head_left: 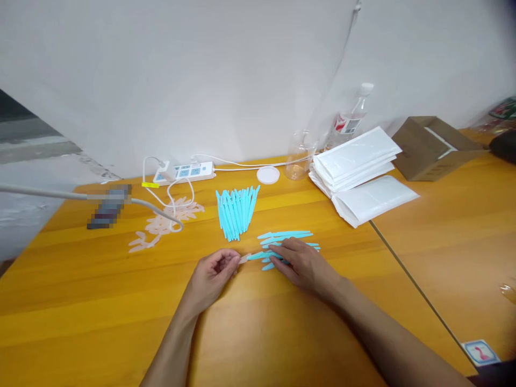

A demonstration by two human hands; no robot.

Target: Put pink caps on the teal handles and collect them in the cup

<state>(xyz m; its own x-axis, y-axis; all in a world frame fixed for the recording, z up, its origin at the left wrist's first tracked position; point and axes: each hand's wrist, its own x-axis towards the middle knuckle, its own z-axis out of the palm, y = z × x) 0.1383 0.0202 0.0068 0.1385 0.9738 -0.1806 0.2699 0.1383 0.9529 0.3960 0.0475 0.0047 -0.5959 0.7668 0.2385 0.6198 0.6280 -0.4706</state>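
Note:
My left hand is closed, pinching a small pale translucent blade cover between thumb and fingers. That cover meets the tip of a light-blue eyebrow razor. Over the razor's handle lies my right hand, its thumb and fingers on either side of it. Several more blue eyebrow razors lie side by side under and around the right hand, partly hidden by it. Beyond both hands, a fanned bunch of blue razors rests on the table. Loose pale covers are scattered at the left.
A white power strip with cables stands by the wall, near a blurred dark phone-like object. Further right are a round lid, a clear jar, a bottle, white mailer bags and an open cardboard box.

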